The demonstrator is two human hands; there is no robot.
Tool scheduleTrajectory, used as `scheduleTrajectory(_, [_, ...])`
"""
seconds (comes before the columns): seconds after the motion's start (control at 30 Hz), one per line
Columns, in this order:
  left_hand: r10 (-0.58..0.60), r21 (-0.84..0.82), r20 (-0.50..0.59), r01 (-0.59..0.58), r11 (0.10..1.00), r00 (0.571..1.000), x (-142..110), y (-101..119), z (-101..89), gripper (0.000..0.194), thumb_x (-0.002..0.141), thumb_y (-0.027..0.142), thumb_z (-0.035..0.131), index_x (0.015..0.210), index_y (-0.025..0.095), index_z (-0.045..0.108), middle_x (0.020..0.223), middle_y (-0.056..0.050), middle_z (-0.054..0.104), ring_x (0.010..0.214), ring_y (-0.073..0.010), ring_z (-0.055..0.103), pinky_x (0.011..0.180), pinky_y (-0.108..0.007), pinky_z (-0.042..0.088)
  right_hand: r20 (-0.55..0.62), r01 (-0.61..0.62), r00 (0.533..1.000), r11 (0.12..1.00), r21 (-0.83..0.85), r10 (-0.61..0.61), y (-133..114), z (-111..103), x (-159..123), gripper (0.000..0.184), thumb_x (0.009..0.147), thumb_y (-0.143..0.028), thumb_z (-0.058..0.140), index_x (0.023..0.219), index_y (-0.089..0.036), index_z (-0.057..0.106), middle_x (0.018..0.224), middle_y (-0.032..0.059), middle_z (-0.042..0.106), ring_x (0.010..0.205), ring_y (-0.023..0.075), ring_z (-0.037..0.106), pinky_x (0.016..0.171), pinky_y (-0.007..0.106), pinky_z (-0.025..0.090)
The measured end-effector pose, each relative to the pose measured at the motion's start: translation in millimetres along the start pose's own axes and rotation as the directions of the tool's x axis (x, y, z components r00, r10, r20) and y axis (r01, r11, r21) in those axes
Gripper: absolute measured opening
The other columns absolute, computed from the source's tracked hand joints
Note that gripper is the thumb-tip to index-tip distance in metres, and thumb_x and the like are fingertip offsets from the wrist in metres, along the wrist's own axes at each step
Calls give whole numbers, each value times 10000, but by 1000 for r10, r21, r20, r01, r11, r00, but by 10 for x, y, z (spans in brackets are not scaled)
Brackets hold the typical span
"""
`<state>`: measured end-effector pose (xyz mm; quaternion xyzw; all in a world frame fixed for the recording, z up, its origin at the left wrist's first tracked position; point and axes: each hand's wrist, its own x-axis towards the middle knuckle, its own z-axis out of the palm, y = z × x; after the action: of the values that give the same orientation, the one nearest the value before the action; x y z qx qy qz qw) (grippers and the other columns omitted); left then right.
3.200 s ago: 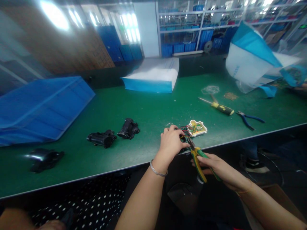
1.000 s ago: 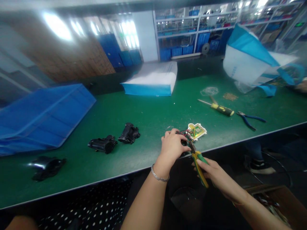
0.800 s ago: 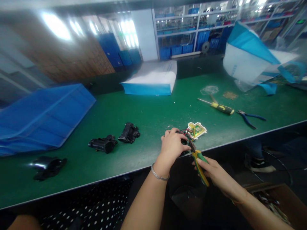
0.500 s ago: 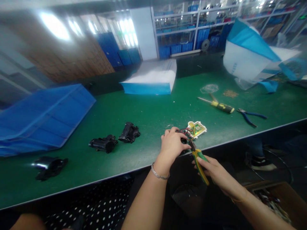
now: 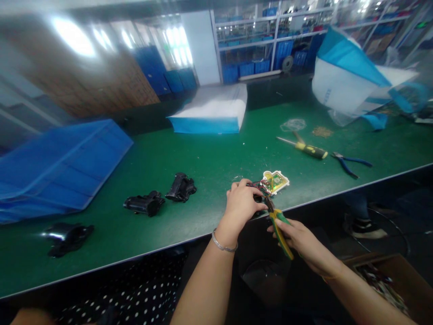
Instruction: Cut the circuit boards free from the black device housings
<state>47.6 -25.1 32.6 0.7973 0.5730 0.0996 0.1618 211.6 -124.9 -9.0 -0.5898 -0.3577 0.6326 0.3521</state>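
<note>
My right hand is closed around yellow-and-green pliers, whose dark jaws point at thin wires just past the table's front edge. My left hand is closed over a dark part that its fingers mostly cover. Red and dark wires run from there to a white housing with a green-and-yellow circuit board inside, lying open side up on the green table. Whether the jaws are biting on a wire is too small to tell.
Black plastic housings lie to the left, near a big blue bin. A screwdriver and blue-handled pliers lie at the right. White-and-blue bags stand behind. Below the table edge is a cardboard box.
The whole view has shifted slightly. Both hands, the pliers and the white housing keep nearly the same places relative to each other.
</note>
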Motion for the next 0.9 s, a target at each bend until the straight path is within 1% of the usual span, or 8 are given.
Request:
scheduleTrajectory(0.1, [9,-3,-11,-9,1000,1000,2,-3,6,384,609,554,773,962,415,717,1231,12,535,1121,-278,458,907,-408,445,-13,-52,999,998,36,53,-36,22,-4,437,778,-560,630,871,-134,664,885,94,677,824,201,633,719,305,504])
scheduleTrajectory(0.17, [14,-6,-17,-14,1000,1000,4,-7,14,380,605,553,776,955,415,718,1228,13,537,1116,-277,460,907,-409,446,-10,-98,995,991,89,99,-59,40,-6,376,782,-510,648,881,-148,639,878,86,669,825,205,649,730,322,519])
scheduleTrajectory(0.23, [20,-7,-19,-20,1000,1000,9,-15,25,380,601,549,780,952,416,718,1227,15,538,1114,-277,460,910,-411,445,1,-139,990,982,126,140,-77,58,-8,332,804,-471,640,915,-159,613,880,76,657,789,201,660,712,339,534])
scheduleTrajectory(0.3, [27,-9,-20,-27,1000,999,16,-27,37,373,604,546,780,949,418,718,1234,18,536,1116,-277,459,915,-414,443,-2,-155,988,981,120,156,-85,71,-10,312,830,-457,616,931,-162,596,881,72,652,729,183,657,670,331,540])
scheduleTrajectory(0.47, [62,-34,-20,-62,997,998,32,-54,57,338,598,519,793,915,422,724,1263,41,520,1116,-265,457,933,-407,437,-12,-152,988,986,66,153,-19,88,9,311,857,-447,590,976,-161,586,853,82,689,661,142,622,594,265,515])
scheduleTrajectory(0.57, [64,-51,-9,-64,997,998,24,-51,50,310,600,501,797,891,422,727,1260,43,520,1104,-261,463,917,-401,442,-26,-118,993,993,32,119,69,100,41,330,854,-467,587,960,-155,588,823,78,690,640,136,610,575,250,503])
scheduleTrajectory(0.73, [63,-50,-6,-63,997,998,-8,-45,44,323,600,509,792,899,405,729,1261,32,523,1114,-272,450,907,-405,435,-63,-42,997,999,5,42,183,126,92,348,842,-498,581,926,-161,578,753,33,637,583,119,571,523,235,481])
scheduleTrajectory(0.9, [73,-62,-17,-74,995,997,-20,-64,71,329,598,500,792,904,394,732,1217,18,545,1083,-274,459,873,-405,439,-92,-22,996,998,-57,17,236,139,138,330,851,-490,556,926,-169,546,683,-3,584,533,114,563,482,227,470])
